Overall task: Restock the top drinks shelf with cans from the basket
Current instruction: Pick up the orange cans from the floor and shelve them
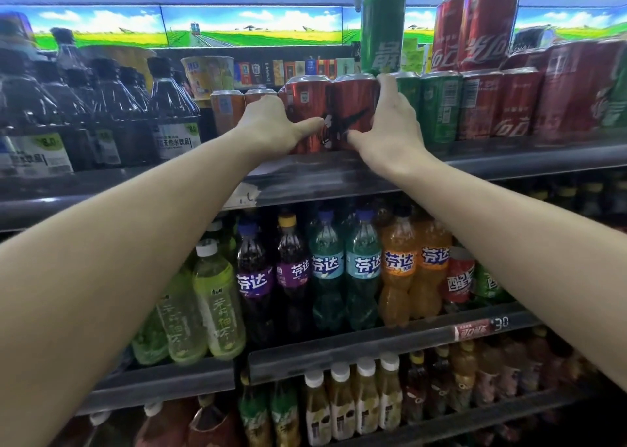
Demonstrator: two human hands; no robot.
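Two tall red aluminium cans (334, 114) stand side by side on grey top shelf (509, 161); left hand (271, 124) and right hand (390, 121) grip them from either side.

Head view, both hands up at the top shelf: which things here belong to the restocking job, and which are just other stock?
Part of the job:
- left hand gripping the left red can
- right hand gripping the right red can
- top shelf
- the basket is not in view

Other stock:
- green cans
- dark bottles
- Fanta bottles one shelf down
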